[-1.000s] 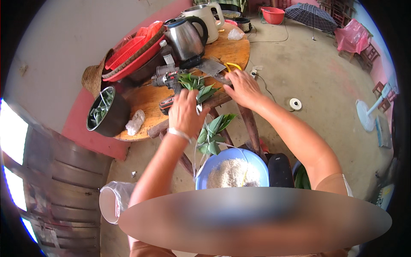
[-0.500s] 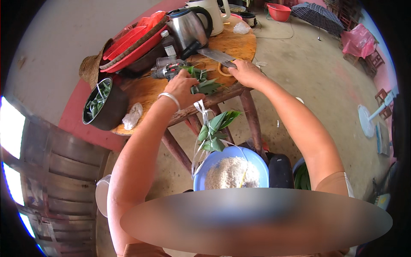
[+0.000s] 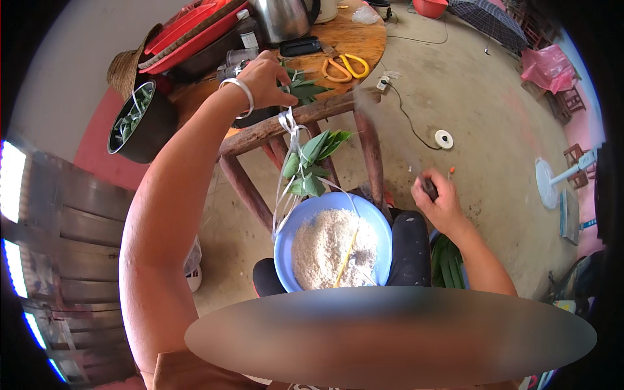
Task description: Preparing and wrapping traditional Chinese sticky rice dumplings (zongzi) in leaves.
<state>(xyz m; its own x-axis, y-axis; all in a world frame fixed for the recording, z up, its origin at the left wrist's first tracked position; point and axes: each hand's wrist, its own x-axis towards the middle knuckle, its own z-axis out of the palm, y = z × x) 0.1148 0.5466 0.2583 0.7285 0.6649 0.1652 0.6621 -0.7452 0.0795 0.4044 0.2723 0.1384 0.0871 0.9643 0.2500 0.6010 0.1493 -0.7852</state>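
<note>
My right hand (image 3: 442, 203) is closed round the dark handle of a kitchen knife (image 3: 389, 130), right of the basin. Its broad blade points up and away, smeared by motion. Over the table's near edge, my left hand (image 3: 262, 84) has thumb and forefinger apart beside green leaves (image 3: 303, 87); its other fingers are partly hidden. White string (image 3: 286, 123) is tied to a wooden rail (image 3: 260, 133) just below that hand. From the string hang leaf-wrapped bundles (image 3: 311, 162). Under them, between my knees, a blue basin (image 3: 281, 250) holds white rice grains (image 3: 325, 250) and a thin yellow stick (image 3: 348, 257).
Orange-handled scissors (image 3: 345, 67), a metal kettle (image 3: 281, 21), a dark bottle (image 3: 247, 31) and red baskets (image 3: 179, 55) crowd the wooden table. A dark pot (image 3: 153, 130) of wrapped bundles stands left. More long leaves (image 3: 448, 260) lie beside my right leg; a cable (image 3: 409, 107) crosses the floor.
My right hand has lifted the knife off the table and drawn it back toward me, to the right. My left hand has stayed by the leaves, its grip looser. The view has shifted.
</note>
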